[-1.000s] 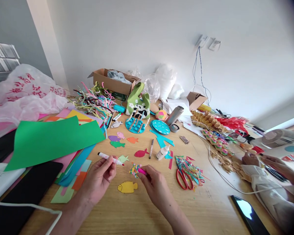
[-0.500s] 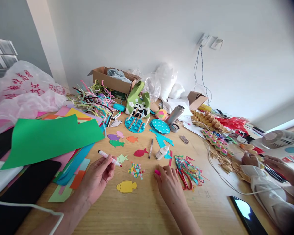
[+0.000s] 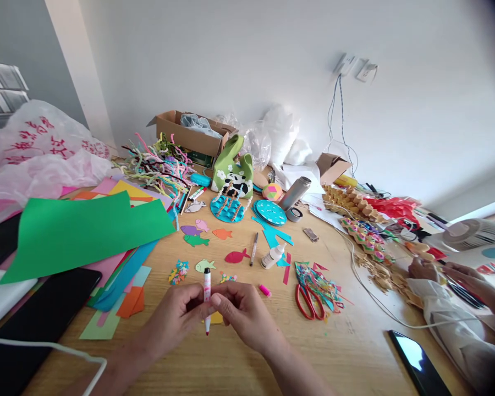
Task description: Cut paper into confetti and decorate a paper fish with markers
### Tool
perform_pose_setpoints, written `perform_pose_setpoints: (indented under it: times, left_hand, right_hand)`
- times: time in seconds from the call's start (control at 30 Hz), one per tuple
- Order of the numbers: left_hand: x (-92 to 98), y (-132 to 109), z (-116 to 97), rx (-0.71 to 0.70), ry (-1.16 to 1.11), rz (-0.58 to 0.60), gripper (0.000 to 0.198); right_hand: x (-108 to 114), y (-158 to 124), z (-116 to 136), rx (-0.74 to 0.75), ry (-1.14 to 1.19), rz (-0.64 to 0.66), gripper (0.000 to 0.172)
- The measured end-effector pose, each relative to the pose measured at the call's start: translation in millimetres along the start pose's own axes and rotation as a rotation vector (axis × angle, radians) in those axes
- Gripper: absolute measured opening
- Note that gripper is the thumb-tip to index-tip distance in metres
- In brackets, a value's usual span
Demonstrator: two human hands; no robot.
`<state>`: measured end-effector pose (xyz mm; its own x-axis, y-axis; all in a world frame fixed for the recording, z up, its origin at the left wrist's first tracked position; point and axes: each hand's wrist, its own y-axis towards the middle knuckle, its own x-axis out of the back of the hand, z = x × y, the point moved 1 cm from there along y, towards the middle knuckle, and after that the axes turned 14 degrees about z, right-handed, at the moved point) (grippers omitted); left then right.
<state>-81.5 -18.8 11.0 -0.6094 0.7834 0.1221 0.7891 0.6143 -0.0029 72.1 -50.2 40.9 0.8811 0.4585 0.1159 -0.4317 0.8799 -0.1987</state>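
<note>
Wooden tabletop, crowded with craft material, runs up to a white wall. At the far left lies a black tablet, with a green paper sheet above it on a stack of coloured paper. Cut-out paper fish already lie finished in the middle, among them a light-green fish and a red fish.

Below them the left hand and the right hand meet, both with fingertips pinched shut on a marker. It stands upright just above the table, red tip down and dark end up. A yellow fish shows only as a sliver behind the fingers, so whether it bears any drawing cannot be told. The marker's pink cap lies off on the wood just right of the hands, short of the red scissors. Farther right a co-worker's hands are busy.

Half a second ago the left hand alone held the marker, slanted, while the right set the cap down; now both grip it.
</note>
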Motion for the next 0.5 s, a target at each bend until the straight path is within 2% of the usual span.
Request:
perform_pose_setpoints:
  times: [0.2,0.33,0.5]
  left_hand:
    - [-4.5,-0.2,14.6,0.003,0.187,-0.043,0.029]
    - [-2.5,1.7,10.0,0.060,0.098,-0.031,0.041]
    - [4.9,1.6,-0.3,0.103,-0.069,0.046,0.045]
  right_hand:
    - [-0.4,10.0,-6.4,-0.007,-0.015,-0.084,0.049]
    - [-1.1,16.7,-8.1,0.014,-0.036,-0.139,0.051]
    - [1.6,19.2,-7.6,0.049,0.157,-0.058,0.049]
